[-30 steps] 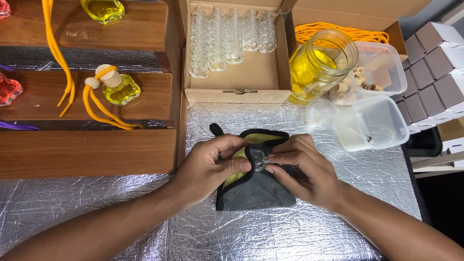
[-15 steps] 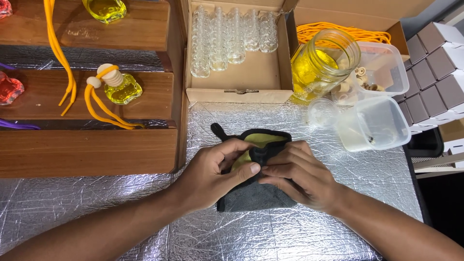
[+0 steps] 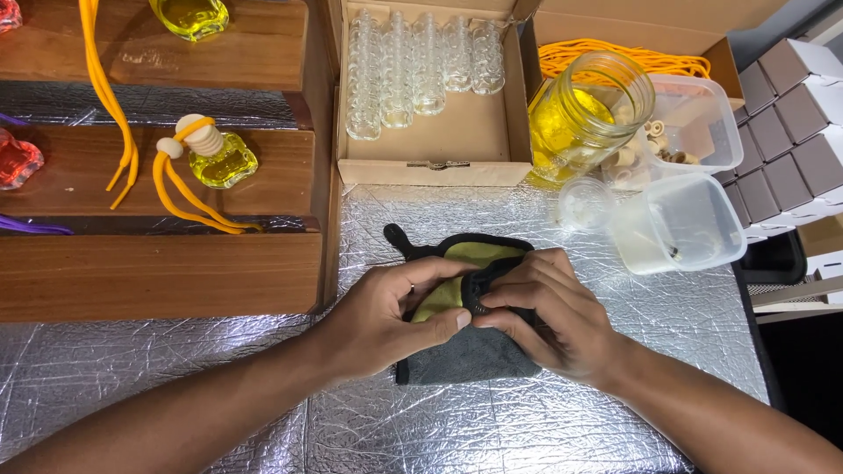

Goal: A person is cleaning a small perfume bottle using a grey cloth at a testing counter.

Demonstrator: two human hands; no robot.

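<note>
2 hands, left hand [image 3: 386, 312] and right hand [image 3: 549, 312], pinch a soft, limp cloth [image 3: 470, 355] closed below the cardboard box [image 3: 430, 140]; its bound edge looks easiest to grip.

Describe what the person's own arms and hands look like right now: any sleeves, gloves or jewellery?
Both forearms are bare up to the frame edge, with no sleeves in view. The left hand and the right hand wear no gloves. A thin ring seems to sit on a left-hand finger. No watch or wristband shows on either wrist.
</note>
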